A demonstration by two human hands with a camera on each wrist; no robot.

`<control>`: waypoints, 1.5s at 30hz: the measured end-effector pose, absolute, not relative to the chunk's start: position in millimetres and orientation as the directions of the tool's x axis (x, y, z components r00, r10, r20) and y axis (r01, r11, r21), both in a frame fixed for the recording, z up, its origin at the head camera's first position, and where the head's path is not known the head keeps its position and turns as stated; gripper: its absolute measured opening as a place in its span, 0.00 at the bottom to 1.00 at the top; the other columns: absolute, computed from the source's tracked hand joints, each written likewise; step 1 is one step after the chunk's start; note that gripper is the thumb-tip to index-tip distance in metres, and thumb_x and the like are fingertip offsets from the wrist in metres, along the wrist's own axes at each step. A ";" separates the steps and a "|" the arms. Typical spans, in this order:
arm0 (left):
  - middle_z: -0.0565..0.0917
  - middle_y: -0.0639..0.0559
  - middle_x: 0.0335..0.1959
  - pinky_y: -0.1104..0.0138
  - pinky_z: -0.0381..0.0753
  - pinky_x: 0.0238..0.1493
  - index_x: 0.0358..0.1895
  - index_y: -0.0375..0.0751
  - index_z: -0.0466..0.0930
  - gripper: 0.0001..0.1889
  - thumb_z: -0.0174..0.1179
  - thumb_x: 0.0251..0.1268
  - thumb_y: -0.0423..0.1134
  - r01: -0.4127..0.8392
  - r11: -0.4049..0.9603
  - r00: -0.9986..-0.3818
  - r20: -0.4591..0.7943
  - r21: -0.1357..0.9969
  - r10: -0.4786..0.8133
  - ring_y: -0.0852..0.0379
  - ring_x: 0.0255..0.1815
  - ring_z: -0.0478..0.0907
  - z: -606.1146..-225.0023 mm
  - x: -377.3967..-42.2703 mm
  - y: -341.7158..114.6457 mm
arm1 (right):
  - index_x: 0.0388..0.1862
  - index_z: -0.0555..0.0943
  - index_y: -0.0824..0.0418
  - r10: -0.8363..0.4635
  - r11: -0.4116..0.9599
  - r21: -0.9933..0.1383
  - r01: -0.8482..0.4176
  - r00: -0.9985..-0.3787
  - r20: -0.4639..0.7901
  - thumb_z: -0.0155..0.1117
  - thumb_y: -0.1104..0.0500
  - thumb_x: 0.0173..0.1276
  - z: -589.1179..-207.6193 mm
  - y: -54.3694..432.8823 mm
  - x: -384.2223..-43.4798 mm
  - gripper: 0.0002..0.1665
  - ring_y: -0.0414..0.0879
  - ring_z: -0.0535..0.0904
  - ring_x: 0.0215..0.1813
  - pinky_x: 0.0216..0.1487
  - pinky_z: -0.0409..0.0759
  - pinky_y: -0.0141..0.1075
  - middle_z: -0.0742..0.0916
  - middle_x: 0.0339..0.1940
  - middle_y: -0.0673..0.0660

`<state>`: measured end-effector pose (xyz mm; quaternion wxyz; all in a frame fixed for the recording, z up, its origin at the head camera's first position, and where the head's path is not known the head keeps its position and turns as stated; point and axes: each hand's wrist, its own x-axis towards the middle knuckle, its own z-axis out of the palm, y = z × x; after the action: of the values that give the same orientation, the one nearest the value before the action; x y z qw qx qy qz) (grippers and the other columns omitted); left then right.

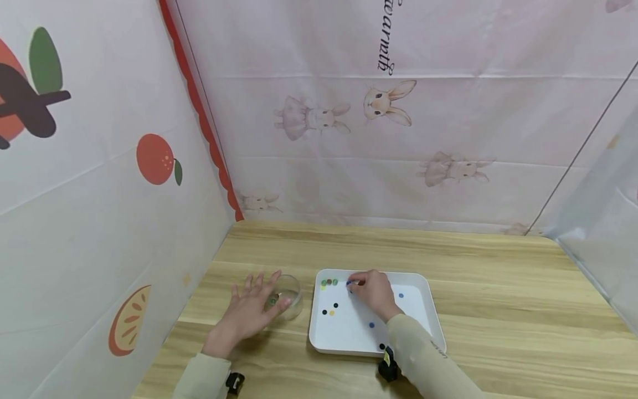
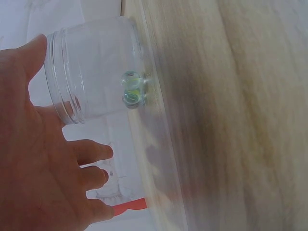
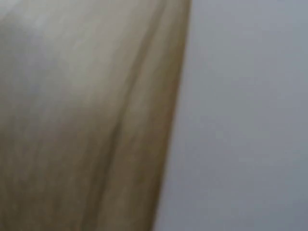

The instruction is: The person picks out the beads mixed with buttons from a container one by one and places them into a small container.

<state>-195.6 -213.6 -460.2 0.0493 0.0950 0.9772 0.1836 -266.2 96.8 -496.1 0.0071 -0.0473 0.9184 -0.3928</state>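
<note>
My left hand point(image 1: 249, 310) holds the clear jar point(image 1: 294, 310) at its rim between thumb and index finger, with the other fingers spread away from it. In the left wrist view, a few glass marbles point(image 2: 131, 81) lie at the jar's bottom, seen through its wall. Over the far part of the white tray point(image 1: 349, 335), my right hand point(image 1: 375, 292) pinches a small blue round piece point(image 1: 349, 283) between thumb and fingertips. Left of these fingertips, green marbles point(image 1: 324, 282) and a brownish one point(image 1: 329, 281) stand in a row. The right wrist view shows neither hand.
Black dots point(image 1: 336, 305), blue dots point(image 1: 371, 325) and yellow dots point(image 1: 332, 313) are scattered over the tray floor. Jar and tray stand side by side on a wooden table point(image 1: 498, 310). Printed cloths point(image 1: 319, 183) hang behind it and at the sides.
</note>
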 end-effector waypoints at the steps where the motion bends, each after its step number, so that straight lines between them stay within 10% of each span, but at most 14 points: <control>1: 0.51 0.29 0.84 0.23 0.29 0.76 0.88 0.58 0.45 0.41 0.44 0.80 0.69 0.168 0.914 -0.977 -0.061 0.369 0.204 0.25 0.86 0.39 -460.3 -195.6 -214.0 | 0.46 0.94 0.54 -0.090 0.676 -0.733 -0.075 -0.996 0.019 0.76 0.62 0.67 -494.4 96.5 -265.9 0.09 0.42 0.79 0.34 0.33 0.74 0.32 0.94 0.40 0.52; 45: 0.53 0.28 0.84 0.22 0.33 0.76 0.88 0.55 0.48 0.41 0.44 0.81 0.68 0.173 0.908 -0.977 -0.052 0.381 0.208 0.25 0.86 0.41 -463.5 -193.7 -215.9 | 0.52 0.92 0.51 -0.162 0.347 -0.924 -0.162 -0.981 0.111 0.74 0.50 0.72 -447.1 60.8 -248.6 0.14 0.41 0.89 0.47 0.47 0.88 0.34 0.94 0.49 0.51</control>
<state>-193.7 -215.9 -463.5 0.0456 0.0974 0.9757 0.1909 -248.6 60.8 -447.1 0.0001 -0.0986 0.8207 -0.5628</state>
